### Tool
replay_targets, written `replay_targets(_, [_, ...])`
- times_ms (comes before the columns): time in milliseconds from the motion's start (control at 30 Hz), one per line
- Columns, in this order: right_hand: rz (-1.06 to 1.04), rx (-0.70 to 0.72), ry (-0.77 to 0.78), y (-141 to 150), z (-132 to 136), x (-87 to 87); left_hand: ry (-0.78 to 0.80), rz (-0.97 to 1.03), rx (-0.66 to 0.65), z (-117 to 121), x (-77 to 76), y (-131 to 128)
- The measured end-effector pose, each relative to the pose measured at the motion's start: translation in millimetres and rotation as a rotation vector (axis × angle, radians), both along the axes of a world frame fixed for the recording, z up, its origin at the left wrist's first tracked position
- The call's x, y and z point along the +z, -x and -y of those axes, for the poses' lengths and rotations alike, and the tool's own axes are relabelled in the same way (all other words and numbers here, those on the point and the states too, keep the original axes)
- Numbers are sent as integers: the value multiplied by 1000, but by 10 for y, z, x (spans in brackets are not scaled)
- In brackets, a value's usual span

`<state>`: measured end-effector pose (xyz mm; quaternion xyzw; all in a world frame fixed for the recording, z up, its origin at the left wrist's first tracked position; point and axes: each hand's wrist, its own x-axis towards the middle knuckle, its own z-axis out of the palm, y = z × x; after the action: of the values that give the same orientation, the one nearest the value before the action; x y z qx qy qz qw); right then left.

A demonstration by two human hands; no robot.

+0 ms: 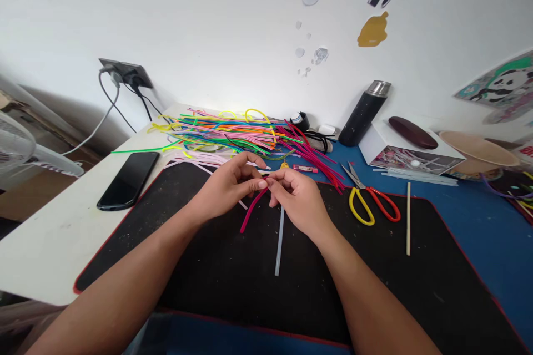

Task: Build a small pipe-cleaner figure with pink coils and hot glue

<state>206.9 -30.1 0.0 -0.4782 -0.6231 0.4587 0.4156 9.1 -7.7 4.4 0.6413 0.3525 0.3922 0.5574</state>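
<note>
My left hand [231, 184] and my right hand [293, 191] meet above the black mat [233, 277], fingertips nearly touching. Both pinch a dark pink pipe cleaner [251, 213], whose free end hangs down to the left. Below my right hand a pale translucent glue stick [278, 247] points toward me, its upper end hidden by the hand. Just behind my fingers lie a small yellow piece [284, 165] and a small pink-red packet [305, 168]. White pipe cleaners [200, 160] lie beyond my left hand.
Scissors [364, 197] with yellow and red handles and a wooden stick [408, 219] lie at right. A phone [128, 181] sits at left. Behind are piled colourful pipe cleaners [229, 130], a black flask [364, 113] and a white box [410, 147].
</note>
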Motion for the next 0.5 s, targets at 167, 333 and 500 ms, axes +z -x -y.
replay_targets(167, [-49,-53,7,21,0,10,115,-7,-96,-1,15,-6])
replay_targets(333, [-35,-64,14,19,9,-7,53,-179,-25,-6,22,17])
replay_targets(500, [22,-91,10,16,11,-18,-132,-369,69,-2,39,61])
